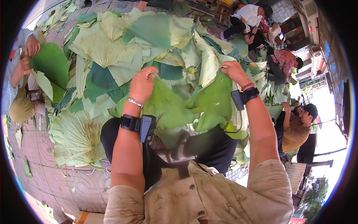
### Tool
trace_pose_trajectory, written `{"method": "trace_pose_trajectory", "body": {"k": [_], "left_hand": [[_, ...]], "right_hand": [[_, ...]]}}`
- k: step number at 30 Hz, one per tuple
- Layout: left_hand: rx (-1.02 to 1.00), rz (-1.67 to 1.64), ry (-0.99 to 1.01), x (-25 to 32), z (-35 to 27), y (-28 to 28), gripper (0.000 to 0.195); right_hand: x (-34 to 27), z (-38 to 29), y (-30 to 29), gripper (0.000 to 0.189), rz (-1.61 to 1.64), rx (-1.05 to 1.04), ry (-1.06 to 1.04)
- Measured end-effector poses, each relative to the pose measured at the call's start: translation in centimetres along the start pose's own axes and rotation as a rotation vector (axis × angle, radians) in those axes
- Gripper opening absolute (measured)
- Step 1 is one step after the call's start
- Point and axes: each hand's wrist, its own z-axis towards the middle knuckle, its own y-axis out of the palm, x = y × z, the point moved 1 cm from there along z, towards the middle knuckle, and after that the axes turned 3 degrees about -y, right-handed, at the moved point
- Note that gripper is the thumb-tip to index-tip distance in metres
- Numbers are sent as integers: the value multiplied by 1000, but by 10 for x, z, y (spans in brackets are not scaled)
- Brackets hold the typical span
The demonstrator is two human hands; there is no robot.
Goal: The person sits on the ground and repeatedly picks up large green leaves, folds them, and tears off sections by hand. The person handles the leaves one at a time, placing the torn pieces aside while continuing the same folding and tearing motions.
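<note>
A bright green lotus leaf (165, 103) with ragged edges hangs over my lap, stretched between both hands. My left hand (142, 84) pinches its upper left edge between thumb and fingers. At the leaf's upper right, my right hand (234, 72) grips the edge beside a pale, folded leaf (208, 61); whether that pale leaf is also in the grip I cannot tell. Small holes and tears show in the green leaf. Beyond my hands spreads a broad heap of lotus leaves (109, 50), pale undersides and dark green faces overlapping.
A large pale leaf (81, 137) lies by my left knee on the paving (56, 179). At far left, another person's hands (28, 56) hold a folded green leaf (53, 67). Several people sit along the right, including one in brown (296, 134). A cardboard box (89, 217) stands at bottom left.
</note>
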Motion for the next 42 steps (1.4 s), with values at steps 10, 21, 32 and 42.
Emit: {"method": "trace_pose_trajectory", "body": {"k": [10, 21, 32, 42], "left_hand": [[651, -291, 26, -2, 12, -30, 15], [639, -842, -359, -16, 11, -24, 13], [428, -322, 130, -29, 9, 10, 28], [26, -682, -360, -6, -13, 49, 18]], "right_hand": [[121, -67, -86, 24, -314, 686, 257], [61, -68, -54, 29, 953, 629, 321], [20, -46, -2, 44, 1044, 588, 311], [-124, -70, 59, 31, 97, 608, -377]]}}
